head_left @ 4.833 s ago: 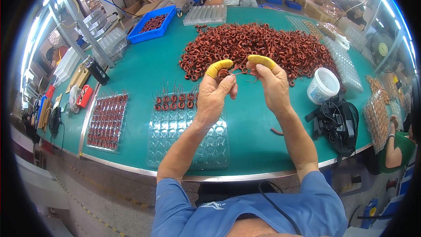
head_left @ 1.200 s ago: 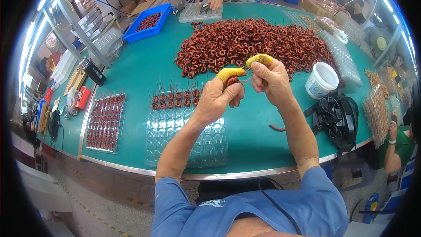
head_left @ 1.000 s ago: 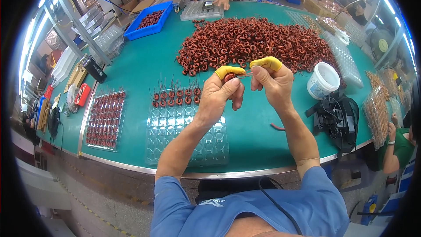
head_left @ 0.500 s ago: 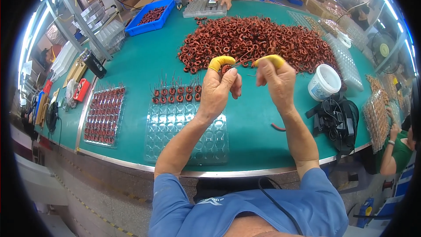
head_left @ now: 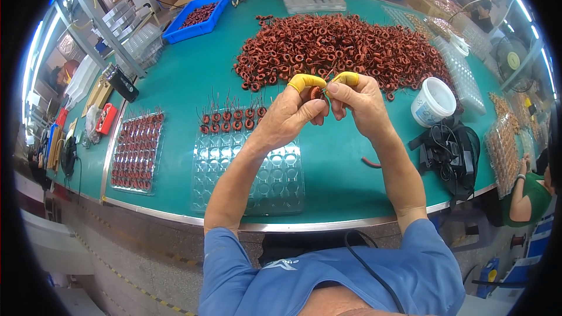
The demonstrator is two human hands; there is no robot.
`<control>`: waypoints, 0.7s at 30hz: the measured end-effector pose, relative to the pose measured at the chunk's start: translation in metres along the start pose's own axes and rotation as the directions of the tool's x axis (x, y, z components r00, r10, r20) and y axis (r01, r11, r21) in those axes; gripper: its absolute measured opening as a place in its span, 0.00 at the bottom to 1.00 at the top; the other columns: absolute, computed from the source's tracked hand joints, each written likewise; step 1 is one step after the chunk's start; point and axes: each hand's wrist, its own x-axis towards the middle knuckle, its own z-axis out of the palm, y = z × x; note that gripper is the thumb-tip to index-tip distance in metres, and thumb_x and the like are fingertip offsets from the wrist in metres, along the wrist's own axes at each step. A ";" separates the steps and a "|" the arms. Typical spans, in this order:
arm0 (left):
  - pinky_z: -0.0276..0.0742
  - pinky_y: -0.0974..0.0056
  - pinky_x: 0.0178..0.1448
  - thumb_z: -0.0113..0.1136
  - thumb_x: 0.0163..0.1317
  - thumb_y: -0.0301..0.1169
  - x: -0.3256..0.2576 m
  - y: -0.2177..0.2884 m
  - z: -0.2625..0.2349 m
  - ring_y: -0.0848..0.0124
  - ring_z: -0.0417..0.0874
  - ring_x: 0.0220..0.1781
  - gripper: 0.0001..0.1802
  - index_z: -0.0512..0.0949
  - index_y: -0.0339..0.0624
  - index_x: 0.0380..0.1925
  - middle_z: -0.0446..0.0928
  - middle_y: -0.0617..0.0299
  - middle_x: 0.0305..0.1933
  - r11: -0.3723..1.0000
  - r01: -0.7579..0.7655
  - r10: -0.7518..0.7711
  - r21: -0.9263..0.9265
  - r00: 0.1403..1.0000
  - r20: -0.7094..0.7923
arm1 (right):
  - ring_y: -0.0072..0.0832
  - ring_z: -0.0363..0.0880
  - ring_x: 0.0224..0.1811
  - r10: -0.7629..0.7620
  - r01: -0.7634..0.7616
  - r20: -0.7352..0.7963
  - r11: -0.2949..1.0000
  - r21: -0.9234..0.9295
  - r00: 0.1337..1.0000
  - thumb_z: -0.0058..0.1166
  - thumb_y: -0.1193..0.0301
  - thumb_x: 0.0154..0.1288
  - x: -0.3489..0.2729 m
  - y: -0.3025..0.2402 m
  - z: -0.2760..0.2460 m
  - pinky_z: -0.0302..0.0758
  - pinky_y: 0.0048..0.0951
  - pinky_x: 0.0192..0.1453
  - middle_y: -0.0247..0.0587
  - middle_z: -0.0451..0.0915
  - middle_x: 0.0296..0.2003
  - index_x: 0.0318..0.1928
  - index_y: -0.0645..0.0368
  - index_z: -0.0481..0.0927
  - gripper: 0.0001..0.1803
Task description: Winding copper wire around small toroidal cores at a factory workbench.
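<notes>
Between thumb and yellow-covered forefinger, my left hand (head_left: 287, 114) grips a copper-wound ring coil (head_left: 316, 92). My right hand (head_left: 366, 105), its forefinger also covered in yellow, is closed in a pinch beside it on the coil's wire lead (head_left: 332, 74); the fingers hide most of the wire. Beyond both hands spreads a large heap of similar coils (head_left: 345, 44). Under my left forearm lies a clear plastic tray (head_left: 219, 184) of round pockets. Coils with upright leads stand in its far rows, while the visible nearer pockets hold none.
A second tray full of coils (head_left: 137, 152) lies left. A white bucket (head_left: 433, 102) and a black bag with a cable (head_left: 451, 155) stand right. A short red tube (head_left: 370, 163) lies nearby. At the far side are a blue bin (head_left: 199, 16) and another person's hands on stacked trays (head_left: 315, 1).
My right hand has come left, close against my left hand and the coil. Across the table, the person has shifted the stacked trays to the right.
</notes>
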 end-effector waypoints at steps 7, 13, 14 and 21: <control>0.76 0.67 0.39 0.59 0.67 0.36 -0.002 -0.005 -0.002 0.73 0.78 0.33 0.21 0.65 0.37 0.52 0.76 0.59 0.34 0.981 -0.012 0.033 -0.192 0.994 0.105 | 0.17 0.75 0.21 -0.132 0.129 -0.019 0.985 -0.112 0.991 0.59 0.72 0.64 -0.011 -0.004 0.007 0.70 0.19 0.26 0.33 0.78 0.20 0.32 0.65 0.80 0.08; 0.75 0.68 0.36 0.61 0.65 0.38 -0.003 -0.006 0.001 0.73 0.78 0.29 0.22 0.65 0.38 0.51 0.76 0.59 0.31 0.950 -0.032 0.071 -0.311 0.991 0.115 | 0.16 0.76 0.20 -0.440 0.389 0.004 0.788 -0.477 0.898 0.60 0.74 0.62 -0.016 -0.007 0.013 0.71 0.20 0.24 0.35 0.81 0.21 0.32 0.65 0.82 0.06; 0.75 0.68 0.36 0.61 0.65 0.38 -0.003 -0.005 0.001 0.73 0.78 0.29 0.22 0.65 0.38 0.51 0.76 0.59 0.31 0.949 -0.042 0.082 -0.313 0.990 0.115 | 0.17 0.76 0.20 -0.510 0.443 0.014 0.734 -0.515 0.860 0.62 0.75 0.61 -0.017 -0.007 0.014 0.71 0.21 0.24 0.37 0.81 0.21 0.32 0.64 0.82 0.05; 0.73 0.69 0.32 0.62 0.64 0.34 -0.003 -0.011 0.007 0.70 0.79 0.29 0.23 0.66 0.37 0.53 0.75 0.58 0.32 0.971 -0.118 0.117 -0.207 0.993 -0.020 | 0.26 0.77 0.19 -0.713 0.584 0.079 0.499 -0.640 0.696 0.64 0.75 0.58 -0.013 -0.004 0.015 0.71 0.23 0.23 0.39 0.79 0.22 0.32 0.63 0.82 0.05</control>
